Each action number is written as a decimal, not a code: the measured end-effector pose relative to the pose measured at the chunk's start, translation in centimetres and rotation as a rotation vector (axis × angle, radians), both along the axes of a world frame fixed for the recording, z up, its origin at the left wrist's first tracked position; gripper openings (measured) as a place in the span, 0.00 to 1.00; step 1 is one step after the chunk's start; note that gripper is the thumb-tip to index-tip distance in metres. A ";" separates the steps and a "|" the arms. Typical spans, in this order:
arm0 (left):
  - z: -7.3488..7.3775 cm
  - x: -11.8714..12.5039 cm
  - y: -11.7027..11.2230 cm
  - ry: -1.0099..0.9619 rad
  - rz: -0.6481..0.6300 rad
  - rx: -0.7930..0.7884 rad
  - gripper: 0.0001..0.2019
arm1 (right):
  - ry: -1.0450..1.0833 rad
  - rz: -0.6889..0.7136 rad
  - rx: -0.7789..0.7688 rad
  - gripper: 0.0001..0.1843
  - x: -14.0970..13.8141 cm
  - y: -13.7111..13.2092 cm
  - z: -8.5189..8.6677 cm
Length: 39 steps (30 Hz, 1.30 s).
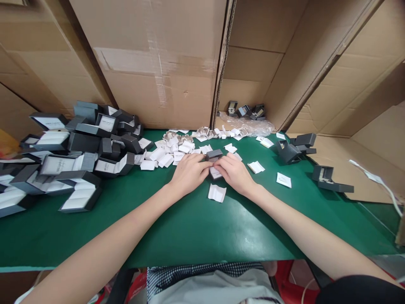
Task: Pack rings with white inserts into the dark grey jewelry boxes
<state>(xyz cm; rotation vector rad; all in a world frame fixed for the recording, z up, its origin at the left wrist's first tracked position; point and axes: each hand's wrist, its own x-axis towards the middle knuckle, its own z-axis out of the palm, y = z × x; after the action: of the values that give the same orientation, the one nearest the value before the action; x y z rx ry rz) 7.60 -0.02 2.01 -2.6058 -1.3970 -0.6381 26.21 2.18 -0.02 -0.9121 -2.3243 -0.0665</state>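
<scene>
A small dark jewelry box (214, 154) with a pale inside sits between my hands at the middle of the table. My left hand (189, 174) grips its left side, thumb over the opening. From the other side, my right hand (236, 174) closes on the same box, thumb and fingers meeting near the front. What the fingertips press inside is partly hidden. Just in front of the box lies a creased white insert (217, 193). Behind and left of my left hand, many small white inserts (167, 153) lie heaped.
Open dark boxes (82, 141) with white linings are piled at the left. More dark boxes (289, 151) stand at the right, near loose white pieces (284, 180). Tall cardboard cartons (158, 63) line the back of the green table (177, 240). A white cable (387, 183) hangs at far right.
</scene>
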 end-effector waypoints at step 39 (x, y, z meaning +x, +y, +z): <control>-0.7 -0.4 0.4 0.082 -0.005 0.080 0.14 | 0.190 0.204 -0.129 0.11 0.8 -0.7 0.3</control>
<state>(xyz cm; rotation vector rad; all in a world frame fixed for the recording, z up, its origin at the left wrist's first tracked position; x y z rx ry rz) 7.20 0.36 1.35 -2.5440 -1.3135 -0.5685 27.00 1.47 0.30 -0.7043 -2.2491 0.2477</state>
